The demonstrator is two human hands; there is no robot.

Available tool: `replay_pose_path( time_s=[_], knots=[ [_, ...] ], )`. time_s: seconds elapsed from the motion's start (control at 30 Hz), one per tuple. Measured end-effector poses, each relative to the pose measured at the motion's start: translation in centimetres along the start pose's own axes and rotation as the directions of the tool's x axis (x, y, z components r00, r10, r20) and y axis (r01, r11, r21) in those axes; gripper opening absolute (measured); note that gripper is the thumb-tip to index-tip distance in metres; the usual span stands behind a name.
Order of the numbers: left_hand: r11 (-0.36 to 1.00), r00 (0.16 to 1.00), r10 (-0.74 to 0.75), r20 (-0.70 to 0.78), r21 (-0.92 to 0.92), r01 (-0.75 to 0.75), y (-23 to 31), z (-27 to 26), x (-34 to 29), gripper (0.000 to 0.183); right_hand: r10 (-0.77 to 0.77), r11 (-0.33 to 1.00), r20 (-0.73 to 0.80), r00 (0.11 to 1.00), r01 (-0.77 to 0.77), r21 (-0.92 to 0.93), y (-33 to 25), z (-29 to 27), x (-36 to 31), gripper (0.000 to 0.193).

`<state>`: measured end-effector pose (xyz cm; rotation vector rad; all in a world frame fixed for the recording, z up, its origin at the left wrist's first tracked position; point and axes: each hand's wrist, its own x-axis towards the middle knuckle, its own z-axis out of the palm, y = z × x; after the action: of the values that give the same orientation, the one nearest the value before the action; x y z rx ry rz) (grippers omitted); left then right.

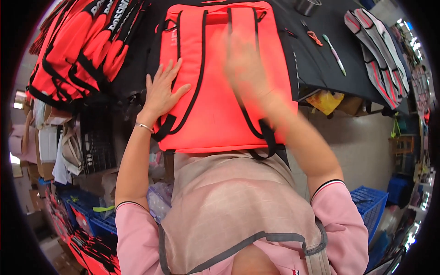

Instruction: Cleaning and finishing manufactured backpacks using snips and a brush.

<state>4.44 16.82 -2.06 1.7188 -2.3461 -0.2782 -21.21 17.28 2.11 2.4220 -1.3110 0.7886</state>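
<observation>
A bright coral-red backpack with black trim lies on the dark table, its shoulder straps facing up and its bottom edge toward me. Flat on its left side rests my left hand, fingers spread across the left strap. Over the right strap is my right hand, smeared by motion, so its fingers cannot be made out. Whether it touches the fabric is unclear. Black webbing hangs from the bag's lower right corner.
Several red backpacks are stacked at the left. On the table's right lie a toothbrush-like white-and-green stick, small scissors with red-wrapped handles and grey padded straps. A dark thread spool stands behind. Blue crates sit below.
</observation>
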Motion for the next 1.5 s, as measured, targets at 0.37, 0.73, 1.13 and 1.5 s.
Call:
replay_pose_path(
  time_s=[0.37,0.73,1.13,1.5],
  knots=[
    [0.993,0.999,0.033,-0.034,-0.109,-0.037,-2.0,-0.1,-0.5,0.071,-0.024,0.153,0.339,0.94,-0.332,0.931,-4.3,-7.2,1.6,0.024],
    [0.982,0.996,0.025,-0.082,-0.184,-0.039,-2.1,0.3,-0.5,0.067,0.213,0.298,0.116,0.97,-0.178,0.938,7.2,-13.2,-2.5,0.029],
    [0.987,0.996,0.009,-0.089,-0.16,-0.024,-2.3,0.6,-0.6,0.067,0.366,0.426,0.116,0.923,-0.277,0.862,13.3,-15.0,-5.8,0.029],
    [0.99,0.991,0.045,-0.126,-0.126,-0.061,-1.6,1.2,-1.0,0.067,0.437,0.529,0.113,0.892,-0.357,0.77,16.4,-15.1,-7.5,0.029]
  ],
)
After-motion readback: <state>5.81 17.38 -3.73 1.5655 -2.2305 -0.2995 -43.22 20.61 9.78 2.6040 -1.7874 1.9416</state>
